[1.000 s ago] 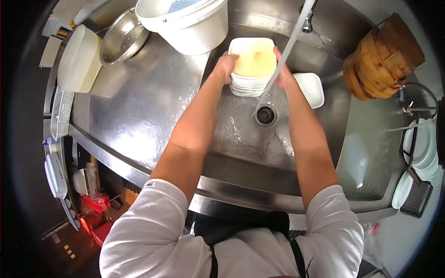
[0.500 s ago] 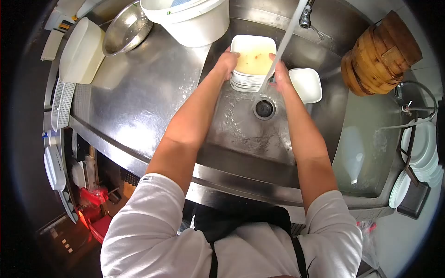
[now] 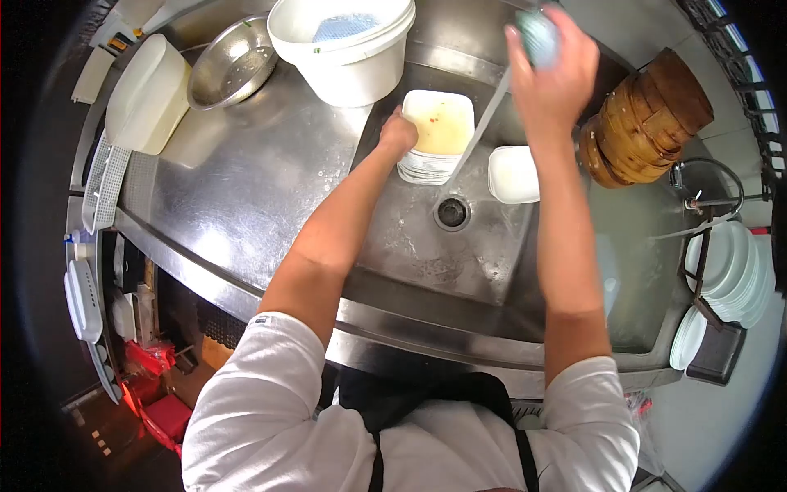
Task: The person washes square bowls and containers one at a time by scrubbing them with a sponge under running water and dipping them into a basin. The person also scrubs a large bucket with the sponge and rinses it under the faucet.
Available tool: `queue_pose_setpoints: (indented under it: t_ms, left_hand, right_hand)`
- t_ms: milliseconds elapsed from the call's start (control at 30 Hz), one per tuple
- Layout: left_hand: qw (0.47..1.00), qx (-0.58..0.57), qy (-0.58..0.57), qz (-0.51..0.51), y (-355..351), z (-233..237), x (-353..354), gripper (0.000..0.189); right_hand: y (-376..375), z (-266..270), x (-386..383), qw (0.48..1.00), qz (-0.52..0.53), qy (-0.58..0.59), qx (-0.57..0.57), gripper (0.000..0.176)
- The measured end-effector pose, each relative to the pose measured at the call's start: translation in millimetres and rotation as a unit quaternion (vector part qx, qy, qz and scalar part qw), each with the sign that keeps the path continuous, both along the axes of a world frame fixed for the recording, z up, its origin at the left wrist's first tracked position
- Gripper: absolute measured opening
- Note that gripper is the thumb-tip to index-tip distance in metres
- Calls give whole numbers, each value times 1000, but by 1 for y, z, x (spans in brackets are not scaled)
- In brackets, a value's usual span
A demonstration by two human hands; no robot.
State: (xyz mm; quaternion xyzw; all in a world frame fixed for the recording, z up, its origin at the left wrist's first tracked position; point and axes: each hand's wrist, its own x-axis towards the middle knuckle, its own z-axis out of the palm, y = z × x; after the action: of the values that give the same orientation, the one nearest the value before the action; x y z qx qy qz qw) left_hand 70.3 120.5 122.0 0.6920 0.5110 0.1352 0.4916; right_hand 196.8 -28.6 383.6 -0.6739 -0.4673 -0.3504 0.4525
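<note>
The left hand (image 3: pixel 399 133) was at the left side of a stack of white dishes (image 3: pixel 435 139), its fingers closed on the rim. The stack stood upright in the metal sink (image 3: pixel 484 262), and its top dish held a yellowish liquid with small red bits in it. The right hand (image 3: pixel 561 78) was raised well above the sink, its fingers curled around a pale green and white object (image 3: pixel 539 38) that was too blurred to identify. A thin stream of water (image 3: pixel 484 123) slanted down beside the stack toward the round drain (image 3: pixel 452 213), which lay just in front of it. Another white dish (image 3: pixel 513 175) sat in the sink to the right of the stack, apart from it, partly hidden by the right forearm.

On the tabletop (image 3: pixel 246 180) left of the sink stood a white bucket (image 3: pixel 352 75) with something blue inside, a metal colander (image 3: pixel 233 64) and a cream tub (image 3: pixel 147 97). A white basket (image 3: pixel 105 190) was near the tub. On the far right were stacked wooden steamers (image 3: pixel 648 123), pale plates (image 3: pixel 723 266) and a dark tray (image 3: pixel 716 354).
</note>
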Motion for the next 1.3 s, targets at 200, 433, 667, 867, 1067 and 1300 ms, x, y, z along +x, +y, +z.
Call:
queue_pose_setpoints:
  t_ms: [200,433,667,867,1067,1300]
  left_hand:
    - [995,58,74,16,-19,66,-5,41]
    - [988,84,-1,128,-42,104,-20,39]
    - [967,247,-53,45,-107,149,-46,40]
    - [988,128,-44,76,-132,154,-85,40]
    - [990,57,-29,122,-159,135,-84,37]
    - [983,-164,-71,46,-209,113,-99,36]
  right_hand:
    - [43,28,4,999,-17,42,-26,46]
    - [-26,-93,-5,898,-13,432,-82,48]
    - [-7,-128,-59,822,88,540,-160,50]
    - [-54,-208,-99,842,271,217,-413,58]
    - [-108,-198,-121,763,318,292,-481,53]
    - [-125,-116,-55,504,470,724,31,36]
